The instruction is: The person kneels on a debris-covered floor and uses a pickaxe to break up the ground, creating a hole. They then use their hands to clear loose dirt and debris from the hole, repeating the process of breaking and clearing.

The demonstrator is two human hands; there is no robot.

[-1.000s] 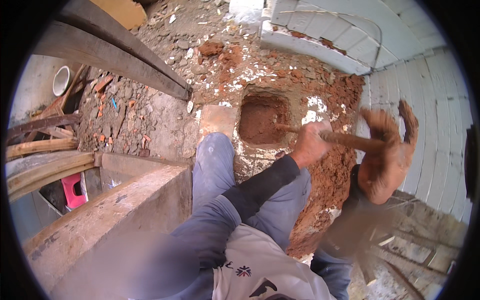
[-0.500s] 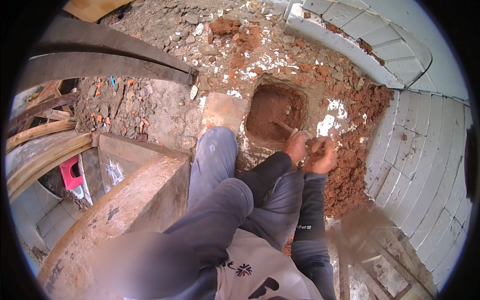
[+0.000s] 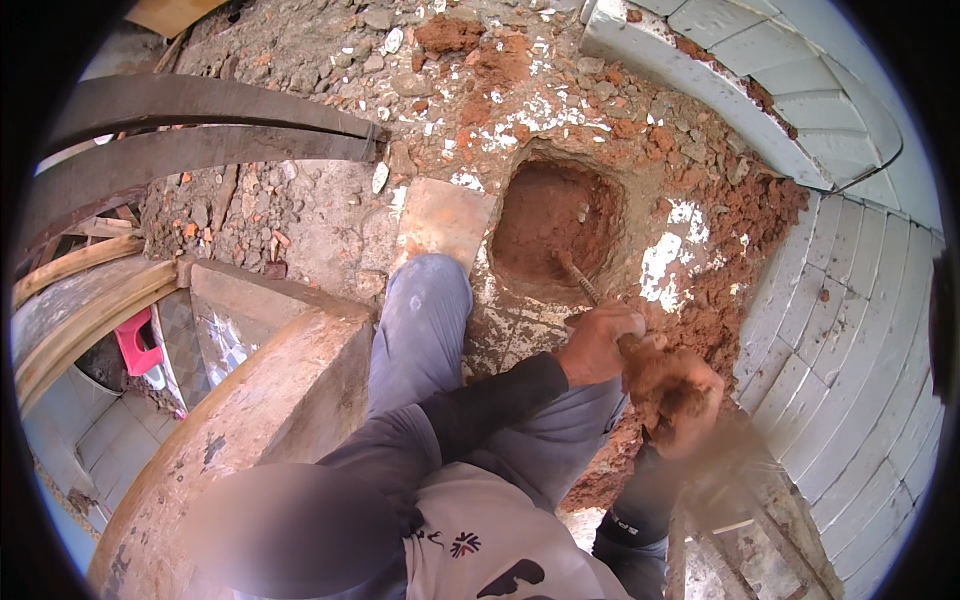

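A ribbed steel bar (image 3: 580,279) slants up toward me out of a square hole (image 3: 545,215) dug in red earth, its lower end against the hole's floor near the close side. Just outside the hole's near right edge, my left hand (image 3: 602,342) is closed round the bar. Farther up the same line, my right hand (image 3: 683,400) is curled with its fingers bent, smeared with reddish soil; the bar's upper end is hidden there. Both forearms wear dark sleeves.
Loose red soil (image 3: 765,225) is heaped right of the hole, against a grey brick wall (image 3: 815,310). A flat slab (image 3: 447,215) lies left, by my knee. Dark wooden beams (image 3: 210,105) reach in from the left, above a concrete ledge (image 3: 250,375) and a pink plastic item (image 3: 137,343).
Both hands have drawn back toward me, the right hand farther right and lower. More of the bar now shows between the hole and my left hand.
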